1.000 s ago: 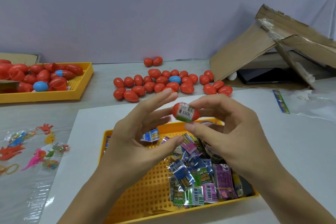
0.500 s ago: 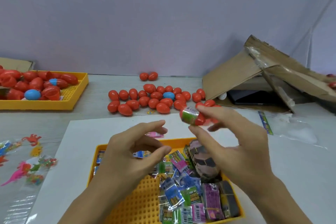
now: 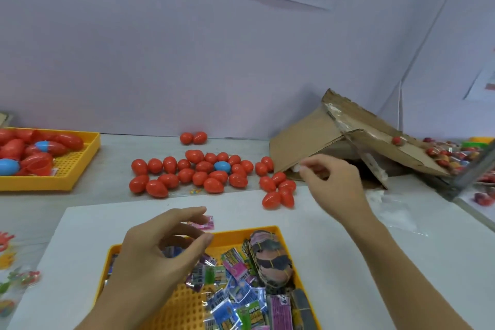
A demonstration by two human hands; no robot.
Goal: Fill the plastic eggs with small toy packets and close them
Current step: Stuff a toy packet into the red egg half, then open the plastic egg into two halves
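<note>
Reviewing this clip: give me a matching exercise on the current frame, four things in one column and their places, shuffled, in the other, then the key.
Things
1. blue egg in the loose pile
2. bundle of packets bound with bands
3. pink packet
4. pair of red eggs set apart

Places
A. on the white sheet, just beyond the near tray
B. by the wall, behind the pile
C. among red eggs on the table
D. in the near yellow tray, right side

Pairs: 1-C, 2-D, 3-A, 4-B

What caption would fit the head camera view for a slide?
Left hand hovers over the yellow packet tray; right hand, empty, reaches beside the closed red eggs.
</note>
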